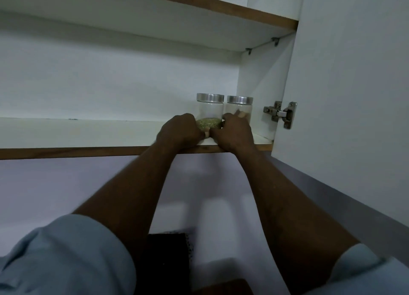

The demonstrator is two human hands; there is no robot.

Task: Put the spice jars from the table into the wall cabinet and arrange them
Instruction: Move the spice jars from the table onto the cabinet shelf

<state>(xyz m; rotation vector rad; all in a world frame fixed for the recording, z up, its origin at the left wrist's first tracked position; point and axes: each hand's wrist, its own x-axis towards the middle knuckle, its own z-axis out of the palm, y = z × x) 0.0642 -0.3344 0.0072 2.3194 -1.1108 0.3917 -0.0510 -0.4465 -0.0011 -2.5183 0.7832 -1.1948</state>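
Observation:
Two clear glass spice jars with silver lids stand side by side at the right end of the white cabinet shelf (77,131). The left jar (209,111) holds green-yellow seeds at its bottom. The right jar (240,107) is partly hidden, so its contents are unclear. My left hand (180,132) curls around the lower left side of the seed jar. My right hand (234,132) wraps the jar's right side, with fingers reaching in front of the right jar. The thumbs nearly meet at the front.
The open cabinet door (345,95) stands at the right with a metal hinge (281,114). An upper shelf (155,20) hangs overhead. The shelf's brown front edge (77,152) runs below my wrists. A dark object (168,255) lies far below between my arms.

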